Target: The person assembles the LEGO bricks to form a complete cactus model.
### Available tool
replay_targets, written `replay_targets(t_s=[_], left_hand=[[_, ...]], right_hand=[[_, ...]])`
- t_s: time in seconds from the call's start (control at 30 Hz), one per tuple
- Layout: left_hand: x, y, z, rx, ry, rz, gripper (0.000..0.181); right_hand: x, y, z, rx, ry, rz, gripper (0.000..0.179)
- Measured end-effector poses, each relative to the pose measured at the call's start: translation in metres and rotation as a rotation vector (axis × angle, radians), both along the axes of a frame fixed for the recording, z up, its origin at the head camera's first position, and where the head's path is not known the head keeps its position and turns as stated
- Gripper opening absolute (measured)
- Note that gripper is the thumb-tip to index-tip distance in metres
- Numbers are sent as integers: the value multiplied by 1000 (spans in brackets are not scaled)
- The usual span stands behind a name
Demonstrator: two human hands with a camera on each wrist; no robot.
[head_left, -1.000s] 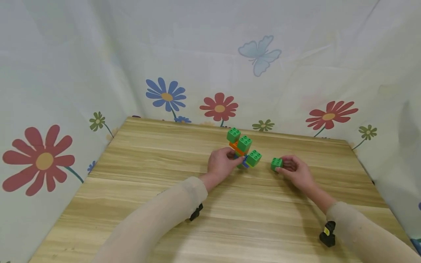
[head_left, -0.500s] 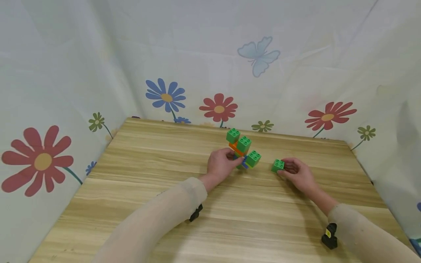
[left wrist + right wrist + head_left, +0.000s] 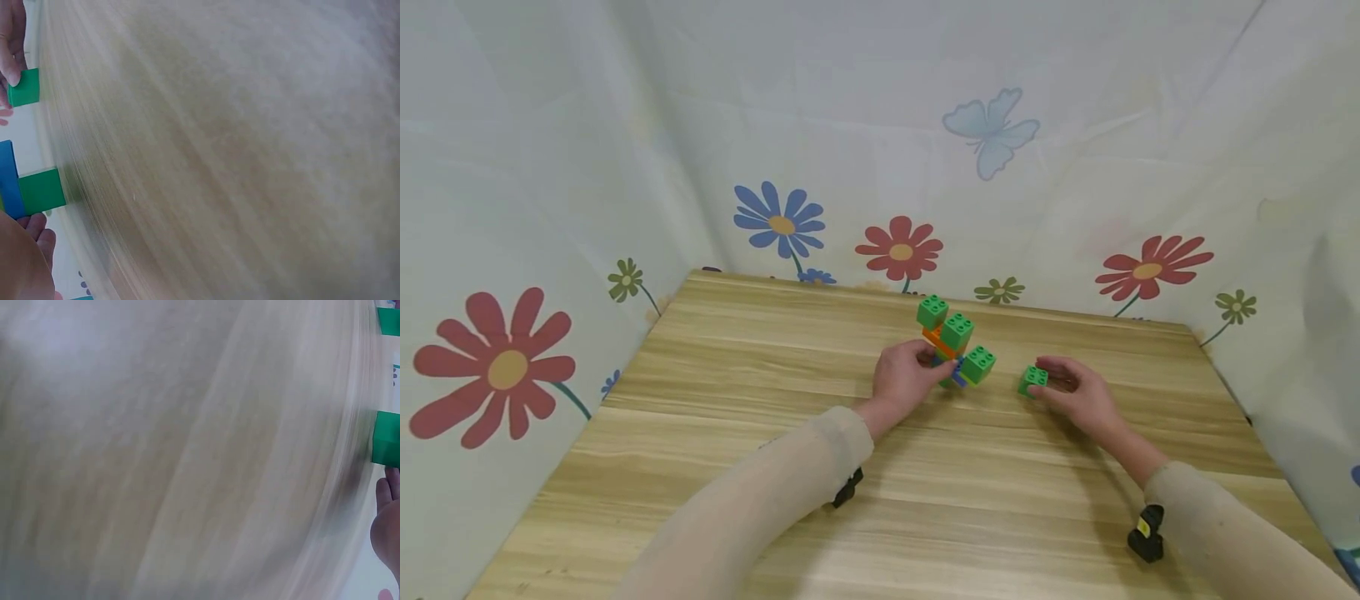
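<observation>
In the head view, my left hand [image 3: 904,375] holds a built-up toy brick stack low down, thumb in front. The stack has orange [image 3: 942,340] and blue [image 3: 959,373] bricks, with three green bricks standing out at its top and right side. At the stack's foot, a green brick [image 3: 42,191] sits under a blue brick [image 3: 9,178] in the left wrist view. A single green brick [image 3: 1033,381] is pinched by my right hand [image 3: 1078,398], to the right of the stack. That brick is at or just above the tabletop; I cannot tell which.
Both hands are over a wood-grain table [image 3: 955,500]. A pale curtain [image 3: 850,108] with printed flowers and a butterfly hangs behind and at the sides. Black wrist cameras sit under the left cuff [image 3: 847,488] and the right cuff [image 3: 1146,533].
My right hand has turned the loose green brick a little and shifted it slightly right. Its fingers have moved against the brick. The left hand and the stack have stayed in place.
</observation>
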State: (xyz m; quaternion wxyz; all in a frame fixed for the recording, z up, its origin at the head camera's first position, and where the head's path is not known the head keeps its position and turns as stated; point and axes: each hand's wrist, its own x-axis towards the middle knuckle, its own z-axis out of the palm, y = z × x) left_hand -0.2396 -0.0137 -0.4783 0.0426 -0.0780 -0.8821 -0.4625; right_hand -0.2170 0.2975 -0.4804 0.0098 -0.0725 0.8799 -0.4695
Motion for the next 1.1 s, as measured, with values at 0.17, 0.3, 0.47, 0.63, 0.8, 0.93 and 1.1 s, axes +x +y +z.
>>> replay_targets(t_s=[0.17, 0.3, 0.47, 0.63, 0.8, 0.93, 1.1], left_hand=[[0, 1, -1, 2, 6, -3, 28], [-1, 1, -3, 5, 17, -7, 28], [-1, 1, -5, 6, 29, -9, 28], [-1, 1, -5, 3, 26, -9, 29], [-2, 1, -5, 14, 31, -9, 29], [-2, 1, -5, 21, 35, -7, 29], [-2, 0, -3, 13, 43, -3, 28]], right_hand=[[-2, -3, 0, 77, 16, -36, 51], [-5, -6, 5, 103, 31, -74, 51], [-11, -13, 20, 93, 69, -115, 53], [-17, -24, 44, 62, 116, -139, 54], [-21, -41, 69, 48, 140, -113, 56], [-25, -59, 85, 44, 178, -87, 53], [-30, -82, 100, 31, 204, -55, 49]])
